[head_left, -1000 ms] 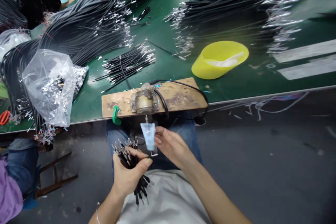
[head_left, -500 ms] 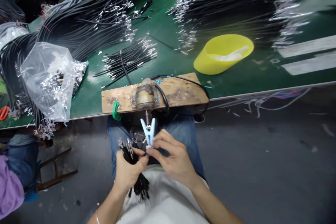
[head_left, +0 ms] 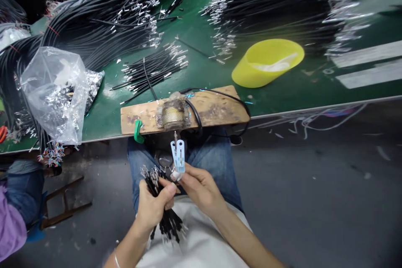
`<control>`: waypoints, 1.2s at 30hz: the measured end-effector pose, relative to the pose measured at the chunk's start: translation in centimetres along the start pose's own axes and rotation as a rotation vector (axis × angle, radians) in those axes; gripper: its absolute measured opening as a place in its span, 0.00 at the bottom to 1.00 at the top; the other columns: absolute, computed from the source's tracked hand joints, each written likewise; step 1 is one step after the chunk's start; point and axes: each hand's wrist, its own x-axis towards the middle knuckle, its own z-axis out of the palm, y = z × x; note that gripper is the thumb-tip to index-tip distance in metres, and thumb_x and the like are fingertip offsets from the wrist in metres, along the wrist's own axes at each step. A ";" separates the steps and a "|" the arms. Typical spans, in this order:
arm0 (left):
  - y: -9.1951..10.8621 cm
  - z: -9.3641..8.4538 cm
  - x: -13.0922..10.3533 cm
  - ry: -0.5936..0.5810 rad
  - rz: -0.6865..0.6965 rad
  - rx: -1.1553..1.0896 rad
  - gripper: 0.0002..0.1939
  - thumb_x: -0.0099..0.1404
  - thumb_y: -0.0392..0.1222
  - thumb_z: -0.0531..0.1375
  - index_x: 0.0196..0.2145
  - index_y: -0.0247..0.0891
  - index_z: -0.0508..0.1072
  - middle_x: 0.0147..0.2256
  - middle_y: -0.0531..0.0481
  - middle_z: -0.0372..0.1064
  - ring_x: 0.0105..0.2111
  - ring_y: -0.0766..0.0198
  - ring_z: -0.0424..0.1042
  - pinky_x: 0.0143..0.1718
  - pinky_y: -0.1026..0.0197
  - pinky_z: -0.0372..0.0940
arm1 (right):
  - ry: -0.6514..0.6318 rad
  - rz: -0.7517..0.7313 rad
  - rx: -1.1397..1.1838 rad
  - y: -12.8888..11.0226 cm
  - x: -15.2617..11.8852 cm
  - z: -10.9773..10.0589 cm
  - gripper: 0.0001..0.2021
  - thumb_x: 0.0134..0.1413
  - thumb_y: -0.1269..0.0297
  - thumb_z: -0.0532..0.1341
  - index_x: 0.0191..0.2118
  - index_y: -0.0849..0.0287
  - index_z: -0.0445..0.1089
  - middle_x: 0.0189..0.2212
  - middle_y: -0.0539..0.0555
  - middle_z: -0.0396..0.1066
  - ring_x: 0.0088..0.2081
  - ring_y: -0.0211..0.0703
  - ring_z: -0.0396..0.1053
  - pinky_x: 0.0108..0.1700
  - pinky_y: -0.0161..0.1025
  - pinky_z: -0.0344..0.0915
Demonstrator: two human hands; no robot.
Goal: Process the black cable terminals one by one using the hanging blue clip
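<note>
My left hand (head_left: 153, 203) is closed around a bundle of short black cables (head_left: 171, 224) with bare silvery ends, held over my lap. Its thumb and forefinger meet at the bundle's right side. A light blue clothespin (head_left: 179, 157) hangs from the metal shaft (head_left: 176, 136) of a small motor (head_left: 173, 114). At the clothespin's lower end is a small white wad (head_left: 176, 175). My right hand (head_left: 202, 188) pinches this wad between thumb and fingers, close by my left thumb. Whether a cable end is inside the pinch is hidden.
The motor sits on a wooden board (head_left: 216, 106) at the green table's (head_left: 201, 75) edge, with a green clamp (head_left: 138, 131) beside it. Around lie cut black cables (head_left: 153, 69), a clear plastic bag (head_left: 56, 92), a yellow container (head_left: 260, 71) and long cable bundles (head_left: 276, 4).
The clothespin has turned on the shaft, its handle ends now closer together in view. My right fingers have shifted slightly down around the white wad. The left-hand bundle's lower ends have spread to the right.
</note>
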 end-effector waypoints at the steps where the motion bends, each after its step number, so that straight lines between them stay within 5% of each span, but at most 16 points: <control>1: 0.1 0.0 0.0 -0.002 -0.003 0.001 0.25 0.47 0.62 0.63 0.19 0.34 0.66 0.14 0.56 0.54 0.13 0.75 0.51 0.15 0.65 0.48 | -0.015 0.009 0.032 -0.1 0.0 -0.1 0.16 0.54 0.50 0.56 0.34 0.56 0.74 0.28 0.53 0.64 0.31 0.42 0.61 0.34 0.39 0.59; 5: 0.4 -0.3 -0.1 -0.016 -0.014 0.013 0.24 0.47 0.60 0.63 0.18 0.33 0.66 0.14 0.56 0.52 0.13 0.76 0.49 0.15 0.66 0.46 | -0.048 0.033 -0.050 -1.3 0.1 -0.3 0.14 0.49 0.51 0.61 0.33 0.58 0.73 0.29 0.53 0.65 0.32 0.43 0.63 0.35 0.38 0.61; 11: 0.4 0.2 -0.4 -0.006 0.033 0.046 0.24 0.46 0.60 0.64 0.18 0.35 0.65 0.13 0.56 0.54 0.14 0.74 0.51 0.16 0.65 0.50 | 0.124 0.087 -0.061 -1.1 -0.4 0.7 0.12 0.49 0.55 0.62 0.24 0.58 0.65 0.22 0.50 0.61 0.26 0.40 0.60 0.28 0.36 0.58; 15: -0.1 0.5 -0.6 0.031 0.075 0.071 0.22 0.48 0.58 0.64 0.18 0.35 0.64 0.13 0.56 0.54 0.14 0.73 0.53 0.17 0.65 0.52 | 0.335 -0.301 -0.323 -1.0 -0.7 1.7 0.08 0.52 0.65 0.59 0.23 0.56 0.65 0.21 0.50 0.61 0.26 0.41 0.60 0.29 0.38 0.58; 18: -0.3 0.4 -0.5 0.046 0.102 0.072 0.22 0.50 0.59 0.62 0.20 0.35 0.68 0.13 0.55 0.54 0.14 0.72 0.54 0.16 0.65 0.53 | 0.291 -0.470 -0.433 -1.6 -0.5 1.3 0.07 0.51 0.68 0.60 0.23 0.55 0.67 0.22 0.52 0.64 0.28 0.43 0.60 0.31 0.40 0.59; 25: 0.8 0.2 0.0 0.014 0.243 0.098 0.09 0.46 0.48 0.68 0.18 0.42 0.76 0.17 0.52 0.66 0.21 0.62 0.66 0.26 0.59 0.65 | -0.253 0.324 0.236 -3.2 0.9 -0.8 0.16 0.42 0.50 0.66 0.28 0.60 0.70 0.22 0.49 0.64 0.25 0.37 0.61 0.29 0.35 0.59; 27: 1.2 0.2 0.0 0.016 0.271 0.121 0.06 0.47 0.43 0.67 0.18 0.40 0.76 0.16 0.52 0.65 0.19 0.63 0.66 0.22 0.60 0.63 | -0.284 0.363 0.201 -3.6 1.6 -1.4 0.15 0.40 0.53 0.67 0.26 0.61 0.70 0.21 0.48 0.63 0.25 0.36 0.60 0.30 0.35 0.59; 32: 2.0 0.0 -0.4 0.070 0.291 0.152 0.05 0.46 0.37 0.67 0.18 0.36 0.76 0.16 0.51 0.67 0.18 0.66 0.63 0.21 0.62 0.61 | -0.048 0.231 0.183 -4.7 4.1 -1.5 0.19 0.39 0.47 0.66 0.24 0.61 0.71 0.17 0.46 0.60 0.21 0.33 0.55 0.24 0.32 0.56; 36: 2.6 0.0 -0.2 0.107 0.318 0.156 0.06 0.46 0.39 0.68 0.19 0.35 0.75 0.18 0.51 0.69 0.21 0.65 0.66 0.26 0.61 0.64 | 0.004 0.196 0.196 -4.7 5.2 -0.3 0.21 0.38 0.45 0.66 0.25 0.62 0.73 0.20 0.50 0.66 0.21 0.35 0.60 0.24 0.33 0.58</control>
